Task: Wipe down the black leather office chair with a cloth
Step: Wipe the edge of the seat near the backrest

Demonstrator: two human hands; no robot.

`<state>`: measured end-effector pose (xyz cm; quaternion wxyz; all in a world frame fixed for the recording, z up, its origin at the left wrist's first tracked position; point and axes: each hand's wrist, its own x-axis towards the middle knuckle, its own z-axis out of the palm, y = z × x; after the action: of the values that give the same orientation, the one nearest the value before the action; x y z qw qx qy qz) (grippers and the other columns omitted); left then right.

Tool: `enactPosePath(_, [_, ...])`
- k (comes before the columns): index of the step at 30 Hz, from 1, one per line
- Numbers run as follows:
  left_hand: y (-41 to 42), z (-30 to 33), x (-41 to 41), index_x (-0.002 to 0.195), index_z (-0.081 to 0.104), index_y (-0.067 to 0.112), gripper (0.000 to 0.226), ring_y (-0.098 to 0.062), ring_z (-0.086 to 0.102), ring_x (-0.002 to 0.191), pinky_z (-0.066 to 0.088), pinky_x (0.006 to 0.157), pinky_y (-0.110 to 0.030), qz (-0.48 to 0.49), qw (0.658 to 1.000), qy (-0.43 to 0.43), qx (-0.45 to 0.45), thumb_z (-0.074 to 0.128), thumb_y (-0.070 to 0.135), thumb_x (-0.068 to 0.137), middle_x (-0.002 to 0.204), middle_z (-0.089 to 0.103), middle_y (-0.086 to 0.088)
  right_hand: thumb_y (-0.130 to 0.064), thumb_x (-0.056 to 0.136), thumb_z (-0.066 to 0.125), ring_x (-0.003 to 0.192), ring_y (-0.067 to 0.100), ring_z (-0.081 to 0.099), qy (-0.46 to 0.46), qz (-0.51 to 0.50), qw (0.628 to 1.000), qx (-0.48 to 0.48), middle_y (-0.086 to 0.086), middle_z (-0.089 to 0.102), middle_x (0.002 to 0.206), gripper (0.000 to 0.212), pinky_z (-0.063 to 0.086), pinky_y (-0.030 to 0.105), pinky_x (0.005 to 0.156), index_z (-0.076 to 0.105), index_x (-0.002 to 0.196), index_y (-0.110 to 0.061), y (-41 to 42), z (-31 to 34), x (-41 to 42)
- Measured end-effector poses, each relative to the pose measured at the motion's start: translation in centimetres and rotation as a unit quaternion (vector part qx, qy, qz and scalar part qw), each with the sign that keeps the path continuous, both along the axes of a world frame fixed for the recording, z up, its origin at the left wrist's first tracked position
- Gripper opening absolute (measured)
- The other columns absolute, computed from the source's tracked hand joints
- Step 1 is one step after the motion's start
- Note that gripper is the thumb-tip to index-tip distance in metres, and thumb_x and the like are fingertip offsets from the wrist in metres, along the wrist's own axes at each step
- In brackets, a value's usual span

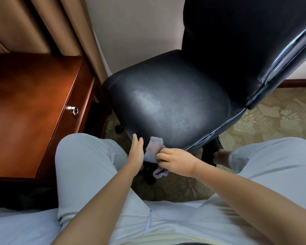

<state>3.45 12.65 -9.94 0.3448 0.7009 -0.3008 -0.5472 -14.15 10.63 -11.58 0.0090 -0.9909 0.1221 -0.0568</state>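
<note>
Head view: right hand (177, 160) pinches the crumpled pale lavender cloth (153, 152) (left hand (136, 152) flat-fingered alongside); black leather office chair (170, 103) seat lies just beyond.

Chair (175, 103) stands right of the desk (30, 106), cloth (153, 152) seemingly touching its front edge.

Pretty sure we're in a hotel room here. We've got heavy tan curtains (48, 23), a glossy reddish wood worktop (25, 103) with a little key (74, 109) in its drawer lock, floral patterned carpet (281, 117), a black leather office chair (175, 103), and white bedding (16, 227) right under us.
</note>
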Motion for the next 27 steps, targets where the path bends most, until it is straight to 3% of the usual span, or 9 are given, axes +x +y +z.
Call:
enactPosePath(4, [0.6,-0.1,-0.8,0.152,0.002,0.03,0.054,-0.019,0.013,0.146,0.015,0.116,-0.037,-0.029,0.996,-0.065,-0.049,0.028,0.03,0.104,0.16,0.008,0.003,-0.024,0.085,0.055,0.089,0.028,0.06,-0.074,-0.183,0.98,0.033,0.009,0.063,0.096,0.022,0.054,0.036,0.071,0.07,0.086,-0.007,-2.1,0.9,-5.7])
enactPosePath(7, [0.7,-0.5,-1.3,0.152,0.002,0.028,0.059,-0.019,0.007,0.147,0.014,0.117,-0.036,-0.062,0.993,-0.087,-0.05,0.034,0.02,0.103,0.161,0.002,0.002,-0.019,0.082,0.062,0.087,0.031,0.06,-0.117,-0.262,0.957,0.032,0.01,0.062,0.094,0.017,0.054,0.038,0.069,0.07,0.088,-0.005,-1.4,0.8,-6.5])
enactPosePath(11, [1.0,-1.0,-1.1,0.152,0.001,0.024,0.076,-0.015,-0.004,0.147,0.011,0.115,-0.03,-0.095,0.986,-0.124,-0.057,0.039,-0.005,0.094,0.16,-0.003,0.003,-0.018,0.075,0.07,0.08,0.026,0.06,-0.111,-0.183,0.975,0.059,0.007,0.063,0.087,0.012,0.051,0.034,0.068,0.07,0.08,-0.007,0.7,0.2,-1.7])
enactPosePath(14, [1.3,-1.7,-0.2,0.152,0.002,0.021,0.087,-0.015,-0.007,0.147,0.008,0.118,-0.031,-0.156,0.97,-0.173,-0.062,0.043,-0.013,0.083,0.159,-0.007,0.007,-0.016,0.07,0.072,0.083,0.025,0.058,-0.072,-0.137,0.986,0.058,0.005,0.062,0.09,0.014,0.051,0.032,0.071,0.068,0.082,-0.01,0.4,0.1,-2.0])
enactPosePath(16, [1.6,-1.8,-0.1,0.152,-0.001,0.019,0.091,-0.017,-0.012,0.147,0.007,0.12,-0.037,-0.206,0.951,-0.219,-0.069,0.05,-0.009,0.081,0.159,-0.013,0.008,-0.018,0.076,0.068,0.084,0.026,0.057,-0.096,-0.188,0.976,0.057,0.005,0.061,0.093,0.013,0.051,0.034,0.071,0.067,0.085,-0.01,-0.4,0.2,-4.0])
enactPosePath(20, [2.1,-1.7,-1.0,0.149,-0.017,0.021,0.104,-0.024,-0.017,0.145,0.005,0.119,-0.047,-0.28,0.9,-0.32,-0.095,0.061,0.011,0.081,0.157,-0.023,0.006,-0.004,0.063,0.081,0.08,0.028,0.057,-0.152,-0.354,0.921,0.061,0.007,0.063,0.091,0.025,0.053,0.034,0.066,0.067,0.083,-0.006,1.0,0.1,-4.4])
enactPosePath(22, [2.0,-1.6,-1.3,0.148,-0.019,0.021,0.109,-0.027,-0.02,0.144,0.002,0.118,-0.05,-0.313,0.877,-0.352,-0.093,0.065,0.022,0.079,0.155,-0.027,0.005,-0.003,0.06,0.081,0.077,0.029,0.058,-0.162,-0.356,0.918,0.069,0.008,0.063,0.09,0.025,0.053,0.035,0.065,0.067,0.08,-0.006,2.2,-0.2,-2.5])
enactPosePath(25, [1.9,-1.9,-1.2,0.148,-0.021,0.019,0.118,-0.028,-0.022,0.143,-0.003,0.117,-0.053,-0.346,0.853,-0.382,-0.076,0.07,0.043,0.076,0.155,-0.029,0.002,-0.007,0.059,0.08,0.074,0.027,0.058,-0.129,-0.296,0.944,0.068,0.006,0.064,0.087,0.024,0.052,0.031,0.061,0.067,0.08,-0.008,2.7,-0.5,-1.7])
enactPosePath(27, [2.1,-2.0,-1.2,0.147,-0.023,0.018,0.126,-0.027,-0.026,0.142,-0.006,0.115,-0.052,-0.362,0.841,-0.394,-0.075,0.071,0.055,0.071,0.154,-0.031,0.002,-0.009,0.062,0.079,0.071,0.026,0.058,-0.125,-0.324,0.935,0.073,0.006,0.062,0.085,0.021,0.052,0.033,0.052,0.066,0.078,-0.008,2.3,-0.3,-2.6])
